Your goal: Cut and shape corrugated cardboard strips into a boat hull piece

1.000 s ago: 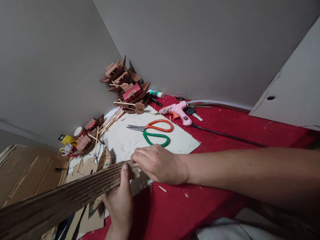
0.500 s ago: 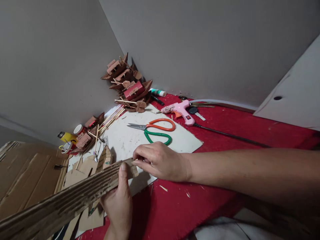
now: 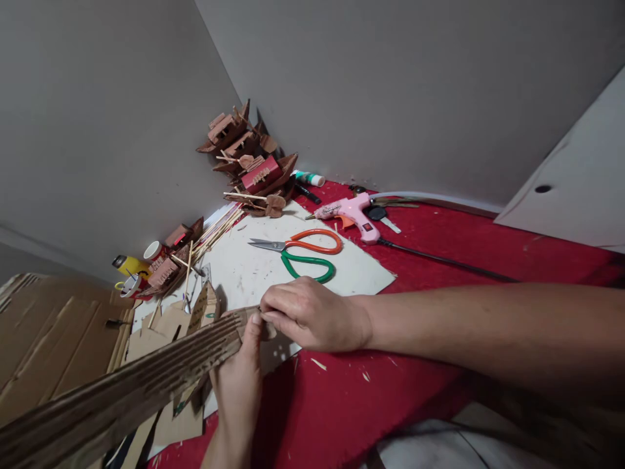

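Note:
A long strip of corrugated cardboard [image 3: 161,371], its ridges bared in places, runs from the lower left up to my hands. Beneath its near end, my left hand [image 3: 241,368] grips it with the thumb on top. My right hand [image 3: 305,312] pinches the strip's tip, fingers closed; the pinched bit is mostly hidden by them. Just beyond the right hand lie scissors [image 3: 297,251] with one orange and one green handle, blades pointing left, on a white board [image 3: 244,277].
A pink glue gun [image 3: 351,212] with a black cord lies at the right on the red cloth [image 3: 332,417]. Several brown model boats [image 3: 263,172] stand in the corner. Cups and a yellow bottle [image 3: 131,266] are at the left, near cardboard sheets [image 3: 58,339].
My left hand has slid up and right along the strip, its thumb now close to my right fingers. The right hand has hardly moved.

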Tool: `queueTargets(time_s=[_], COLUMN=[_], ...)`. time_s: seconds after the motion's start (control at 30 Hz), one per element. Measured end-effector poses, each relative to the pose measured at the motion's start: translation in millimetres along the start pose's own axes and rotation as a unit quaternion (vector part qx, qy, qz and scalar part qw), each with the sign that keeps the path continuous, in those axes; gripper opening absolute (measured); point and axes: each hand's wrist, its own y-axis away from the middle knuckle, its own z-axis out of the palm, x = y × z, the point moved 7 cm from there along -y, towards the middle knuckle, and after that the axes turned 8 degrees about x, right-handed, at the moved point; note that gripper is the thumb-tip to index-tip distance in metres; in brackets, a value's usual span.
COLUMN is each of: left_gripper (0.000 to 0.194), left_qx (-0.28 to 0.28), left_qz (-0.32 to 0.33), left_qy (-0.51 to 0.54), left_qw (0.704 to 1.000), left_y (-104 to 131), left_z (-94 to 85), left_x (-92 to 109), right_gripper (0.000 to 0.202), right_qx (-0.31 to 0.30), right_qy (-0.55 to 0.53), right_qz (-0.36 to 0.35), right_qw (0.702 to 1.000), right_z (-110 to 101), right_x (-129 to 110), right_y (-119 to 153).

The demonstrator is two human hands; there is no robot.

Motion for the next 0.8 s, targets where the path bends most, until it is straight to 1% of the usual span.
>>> queueTargets(time_s=[0.07,0.13,0.23,0.3,0.37,0.4,0.47,0.53,0.6,0.67,0.73,0.8], left_gripper=[0.033,0.036,0.038,0.038,0.039,0.039,0.04,0.042,0.043,0.041,0.039,0.037], left_qx=[-0.008,-0.033,-0.052,-0.043,-0.049,-0.054,-0.063,-0.069,-0.072,-0.072,-0.067,-0.053], left_qz=[-0.054,-0.12,-0.21,-0.239,-0.247,-0.237,-0.189,-0.136,-0.11,-0.112,-0.126,-0.159], left_qy=[0.011,0.061,0.193,0.233,0.207,0.183,0.128,0.084,0.062,0.068,0.105,0.174], left_qw=[0.998,0.99,0.957,0.941,0.945,0.953,0.972,0.985,0.989,0.989,0.984,0.97], left_y=[-0.1,0.2,1.5,2.6,4.8,5.5,5.4,4.8,4.2,3.2,1.8,0.8], left_z=[1.6,5.7,10.8,9.6,7.5,6.1,3.5,3.1,5.3,9.6,15.1,20.2], left_x=[-9.3,-17.6,-22.0,-20.4,-17.7,-15.3,-9.2,-4.3,-4.1,-7.4,-11.7,-17.4], right_gripper=[0.015,0.014,0.012,0.007,0.004,0.005,0.006,0.007,0.008,0.01,0.011,0.012], right_qx=[0.011,0.021,0.05,0.059,0.055,0.052,0.049,0.046,0.033,0.014,-0.018,-0.052], right_qy=[-0.004,-0.012,-0.036,-0.045,-0.041,-0.033,-0.014,0.014,0.052,0.09,0.107,0.107], right_qz=[-0.012,-0.012,0.034,0.079,0.114,0.126,0.14,0.139,0.11,0.052,-0.028,-0.094], right_qw=[1.0,1.0,0.998,0.994,0.991,0.99,0.989,0.989,0.992,0.995,0.994,0.988], right_z=[-1.6,-3.8,-9.8,-12.0,-11.9,-11.8,-11.5,-11.0,-9.0,-5.7,-0.2,4.7], right_x=[-1.9,-2.9,0.9,5.1,8.4,9.4,11.5,13.1,11.9,6.7,-3.3,-13.6], right_y=[-0.2,-1.5,-4.2,-5.0,-5.0,-4.9,-4.5,-4.2,-3.9,-2.9,-0.3,3.3])
